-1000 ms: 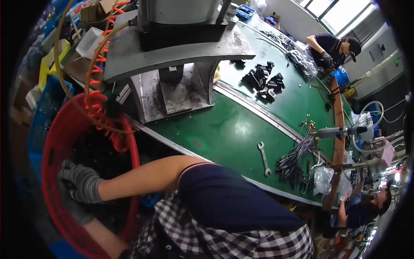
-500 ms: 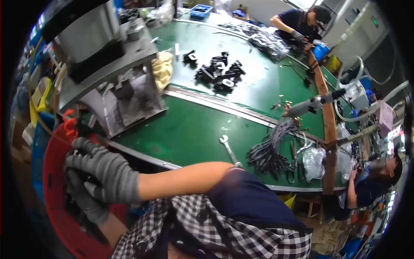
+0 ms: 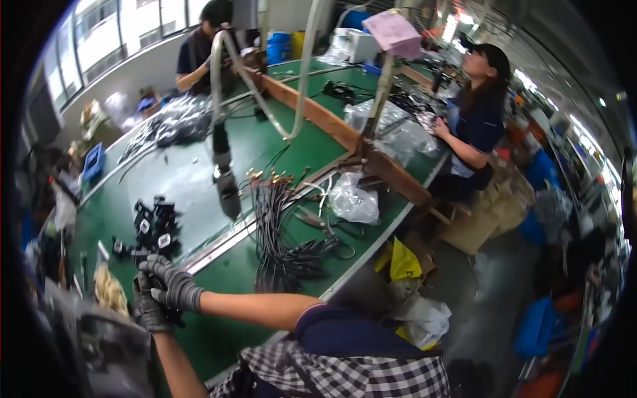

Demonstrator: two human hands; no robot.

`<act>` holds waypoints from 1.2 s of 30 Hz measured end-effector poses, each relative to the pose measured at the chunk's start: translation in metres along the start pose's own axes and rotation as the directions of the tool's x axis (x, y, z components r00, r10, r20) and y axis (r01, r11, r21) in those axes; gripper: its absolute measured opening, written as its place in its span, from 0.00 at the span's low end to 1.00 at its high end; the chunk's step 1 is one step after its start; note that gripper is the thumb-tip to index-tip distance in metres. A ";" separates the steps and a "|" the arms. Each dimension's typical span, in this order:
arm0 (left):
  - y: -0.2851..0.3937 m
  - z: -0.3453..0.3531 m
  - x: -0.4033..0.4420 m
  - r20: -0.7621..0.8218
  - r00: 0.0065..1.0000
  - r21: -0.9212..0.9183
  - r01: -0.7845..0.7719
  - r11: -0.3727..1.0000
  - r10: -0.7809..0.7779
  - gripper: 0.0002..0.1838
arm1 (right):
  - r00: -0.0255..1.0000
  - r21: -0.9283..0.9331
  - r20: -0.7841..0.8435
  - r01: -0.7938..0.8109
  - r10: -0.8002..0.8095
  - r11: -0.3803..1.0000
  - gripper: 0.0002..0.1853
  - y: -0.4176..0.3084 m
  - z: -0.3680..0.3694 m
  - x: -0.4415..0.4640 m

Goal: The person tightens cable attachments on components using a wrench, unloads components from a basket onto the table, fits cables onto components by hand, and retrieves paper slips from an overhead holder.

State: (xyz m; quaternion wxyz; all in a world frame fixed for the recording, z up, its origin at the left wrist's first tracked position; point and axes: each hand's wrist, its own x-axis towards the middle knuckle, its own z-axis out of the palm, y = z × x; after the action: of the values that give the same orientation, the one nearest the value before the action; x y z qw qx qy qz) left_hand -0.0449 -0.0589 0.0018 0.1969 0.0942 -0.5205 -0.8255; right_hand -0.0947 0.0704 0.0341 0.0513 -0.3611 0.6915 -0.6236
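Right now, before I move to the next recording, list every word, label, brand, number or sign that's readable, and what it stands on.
No text can be quoted with certainty.
Yellow bag: dark marks like lettering, too small to read.
Seated co-worker's dark shirt: tiny pale mark on the chest, too small to read.

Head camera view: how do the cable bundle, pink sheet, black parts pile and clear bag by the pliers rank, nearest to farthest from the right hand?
From the right hand:
1. Black parts pile, just beyond it.
2. Cable bundle, to its right.
3. Clear bag, farther right.
4. Pink sheet, high on the post.
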 end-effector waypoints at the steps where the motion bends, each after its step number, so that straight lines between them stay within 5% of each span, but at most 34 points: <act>1: -0.012 -0.010 0.021 0.037 0.999 0.000 0.005 1.000 -0.005 0.18 | 1.000 -0.012 -0.024 -0.013 0.012 1.000 0.33 0.014 0.002 0.008; 5: -0.059 -0.042 0.078 -0.064 0.998 0.053 0.006 0.999 -0.002 0.19 | 0.995 -0.127 -0.096 0.008 -0.021 0.992 0.35 0.073 0.012 0.033; 6: -0.064 -0.050 0.087 -0.114 0.992 0.326 -0.015 0.945 0.055 0.18 | 0.993 -0.169 -0.106 0.031 -0.049 0.985 0.36 0.085 0.016 0.038; 8: -0.069 -0.052 0.106 -0.142 0.969 0.777 -0.018 0.629 0.203 0.17 | 0.994 -0.196 -0.102 0.027 -0.048 0.980 0.37 0.088 0.014 0.045; 13: -0.069 -0.044 0.125 -0.219 0.945 0.563 -0.082 0.823 0.244 0.13 | 0.997 -0.334 -0.047 0.044 -0.063 0.941 0.40 0.102 0.012 0.071; 17: -0.076 -0.063 0.150 -0.154 0.967 0.256 -0.158 0.954 0.201 0.20 | 0.998 -0.456 -0.019 0.050 -0.066 0.889 0.41 0.102 0.004 0.086; 24: -0.019 -0.085 0.074 -0.029 0.989 0.639 -0.091 0.764 0.142 0.24 | 0.985 -0.556 -0.013 -0.151 0.173 0.817 0.42 0.083 0.025 0.083; 26: 0.016 -0.090 0.029 0.108 0.973 0.841 -0.198 0.503 0.202 0.25 | 0.987 -0.595 -0.067 -0.155 0.143 0.789 0.39 0.075 0.038 0.079; 27: 0.049 -0.097 -0.002 0.096 0.995 0.817 -0.088 0.570 0.015 0.25 | 0.988 -0.596 -0.063 -0.152 0.143 0.788 0.39 0.073 0.047 0.080; 28: 0.080 -0.083 -0.033 0.093 0.980 0.791 0.033 0.611 -0.174 0.25 | 0.996 -0.549 -0.085 -0.047 0.000 0.835 0.35 0.068 0.056 0.081; 30: 0.078 -0.094 -0.041 0.093 0.979 0.790 0.037 0.612 -0.180 0.26 | 0.950 -0.454 -0.155 0.176 -0.272 0.874 0.27 0.064 0.083 0.080; 32: 0.076 -0.104 -0.058 0.101 0.975 0.785 0.045 0.618 -0.198 0.26 | 0.949 -0.534 0.312 0.221 -0.052 0.816 0.12 -0.029 0.068 0.063; 34: 0.076 -0.119 -0.077 0.101 0.972 0.783 0.053 0.619 -0.211 0.26 | 0.833 -0.133 0.297 0.521 -0.468 0.843 0.09 -0.025 0.135 0.042; 36: 0.078 -0.140 -0.099 0.084 0.975 0.781 0.062 0.621 -0.203 0.27 | 0.561 0.096 0.145 0.812 -0.815 0.576 0.08 -0.049 0.205 0.021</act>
State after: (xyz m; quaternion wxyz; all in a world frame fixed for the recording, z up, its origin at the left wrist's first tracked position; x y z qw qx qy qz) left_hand 0.1127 -0.1619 0.0048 0.0321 0.1394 -0.8300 -0.5391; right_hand 0.0181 -0.1085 0.0419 -0.1786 -0.6908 0.4346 -0.5495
